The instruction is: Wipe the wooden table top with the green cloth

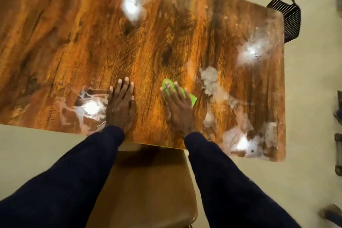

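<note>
Warm brown wood grain fills most of the view: the tabletop is ringed by pale floor, with a chair seat below its near edge and a black basket on the floor past the far right corner. White, foamy-looking smears lie just right of the cloth, more sit by the near right corner, and 1 patch is just beside the left hand.

Our left hand lies flat on the wood, fingers straight and close together, holding nothing. Our right hand presses flat on the green cloth, fingers slightly spread across it. The cloth sits under the palm, near the middle of the near edge.

We judge most of the wiping not yet done. The small cloth could slip out from under flat fingers. A hard sweep to the right could push foam over the edge onto the floor. The bracing left hand could skid if it meets the wet patch.
</note>
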